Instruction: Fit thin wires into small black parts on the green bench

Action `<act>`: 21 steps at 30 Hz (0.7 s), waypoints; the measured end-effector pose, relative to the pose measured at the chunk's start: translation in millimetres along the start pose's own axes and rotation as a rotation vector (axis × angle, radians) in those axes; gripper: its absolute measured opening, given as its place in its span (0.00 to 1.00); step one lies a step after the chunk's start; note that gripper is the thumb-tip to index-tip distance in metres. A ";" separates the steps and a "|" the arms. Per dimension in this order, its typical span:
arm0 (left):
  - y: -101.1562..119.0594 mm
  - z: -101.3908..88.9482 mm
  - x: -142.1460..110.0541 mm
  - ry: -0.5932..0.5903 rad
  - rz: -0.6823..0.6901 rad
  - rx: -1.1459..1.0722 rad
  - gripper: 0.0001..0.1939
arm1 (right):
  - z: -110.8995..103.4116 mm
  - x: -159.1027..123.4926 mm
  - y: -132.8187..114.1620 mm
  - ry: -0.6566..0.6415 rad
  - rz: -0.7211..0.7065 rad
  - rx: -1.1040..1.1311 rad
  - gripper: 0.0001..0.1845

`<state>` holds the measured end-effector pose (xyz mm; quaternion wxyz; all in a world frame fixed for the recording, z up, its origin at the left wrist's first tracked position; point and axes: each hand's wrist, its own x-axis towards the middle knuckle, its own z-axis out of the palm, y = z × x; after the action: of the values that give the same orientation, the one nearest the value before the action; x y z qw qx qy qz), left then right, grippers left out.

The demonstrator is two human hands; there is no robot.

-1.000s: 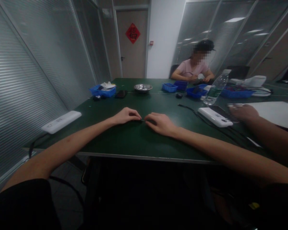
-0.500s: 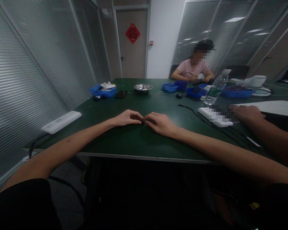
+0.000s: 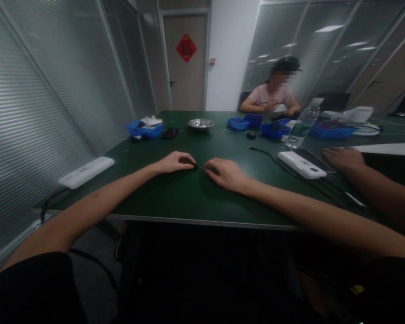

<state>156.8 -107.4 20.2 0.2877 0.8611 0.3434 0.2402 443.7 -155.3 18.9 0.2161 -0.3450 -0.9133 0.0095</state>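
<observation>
My left hand (image 3: 176,162) rests on the green table (image 3: 175,204) with its thumb and fingers closed on a small black object (image 3: 195,167). Only an edge of that object shows past the fingertips. Just to the right, my right hand (image 3: 227,174) is closed on a slim tool, whose thin metal shaft (image 3: 202,168) points left toward the black object. A narrow gap separates the shaft's tip from it. The tool's handle is mostly hidden in my fingers.
A steel bowl (image 3: 201,124) and a blue tray (image 3: 145,129) stand farther back. White power strips lie left (image 3: 86,172) and right (image 3: 302,164), near a water bottle (image 3: 303,123). A co-worker's hand (image 3: 344,157) rests at right; another person (image 3: 273,96) sits opposite.
My left hand has shifted slightly left with the black object, opening a gap from the tool. At right, the co-worker's hand has moved off the phone beside the power strip.
</observation>
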 end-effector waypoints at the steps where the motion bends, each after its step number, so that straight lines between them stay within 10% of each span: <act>1: -4.3 -3.8 0.2 0.018 -0.027 -0.007 0.22 | 0.0 -0.1 0.1 -0.004 0.001 -0.004 0.12; 14: -105.7 -105.7 -57.1 0.538 -0.423 0.460 0.11 | -1.9 -0.4 -0.1 -0.028 -0.006 0.001 0.12; 21: -107.5 -112.7 -60.1 0.581 -0.483 0.416 0.07 | -2.0 -0.8 -0.1 -0.022 -0.009 0.009 0.12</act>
<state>0.2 -49.6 17.3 0.0474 0.6922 0.6431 0.3240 445.0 -156.1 20.4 0.2076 -0.3400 -0.9171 0.0164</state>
